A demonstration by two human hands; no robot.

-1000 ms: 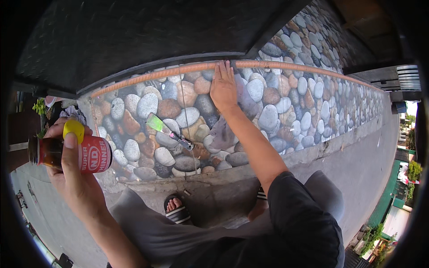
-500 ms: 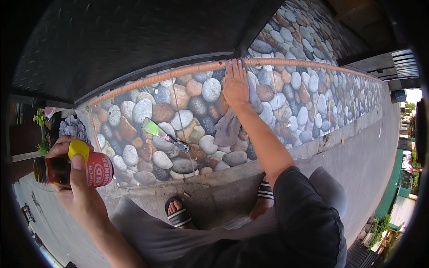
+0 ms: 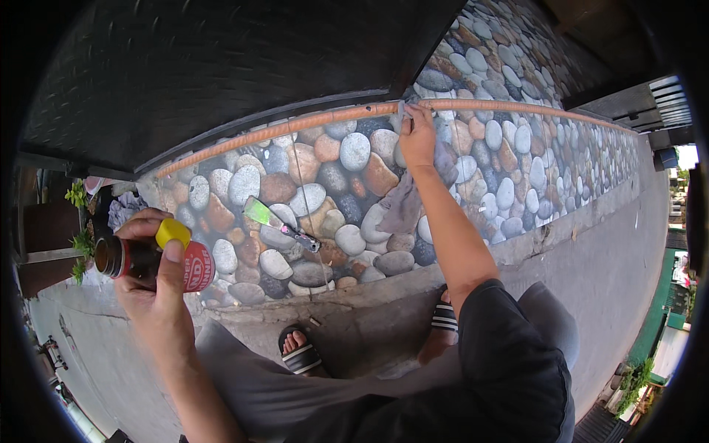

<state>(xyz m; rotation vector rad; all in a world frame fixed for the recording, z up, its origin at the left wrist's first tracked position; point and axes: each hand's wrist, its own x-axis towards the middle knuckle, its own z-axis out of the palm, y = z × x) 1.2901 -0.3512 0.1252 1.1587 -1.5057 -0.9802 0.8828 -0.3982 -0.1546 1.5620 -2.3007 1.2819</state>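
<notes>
My left hand (image 3: 156,303) is closed round a small brown glass bottle (image 3: 201,267) with a red label, tilted sideways, its uncapped mouth pointing left. The same hand keeps a yellow cap (image 3: 172,233) between thumb and fingers. Farther forward, my right hand (image 3: 419,139) pinches one end of a grey cloth (image 3: 402,205) against the orange trim strip (image 3: 295,125) along the step's far edge. The rest of that cloth trails loosely over the pebble-patterned tiles (image 3: 353,151). Between my hands lies a flat scraper-like tool (image 3: 281,225) with a green end and dark handle.
A black metal door panel (image 3: 221,66) rises behind the trim strip. The step's concrete edge (image 3: 354,299) runs before my sandalled feet (image 3: 299,351). A crumpled grey cloth (image 3: 127,210) and green plants (image 3: 77,193) are at the far left.
My right hand has gone from lying flat on the cloth to pinching it, and sits slightly farther right. My left hand has moved right with the bottle and cap. The view has shifted a little.
</notes>
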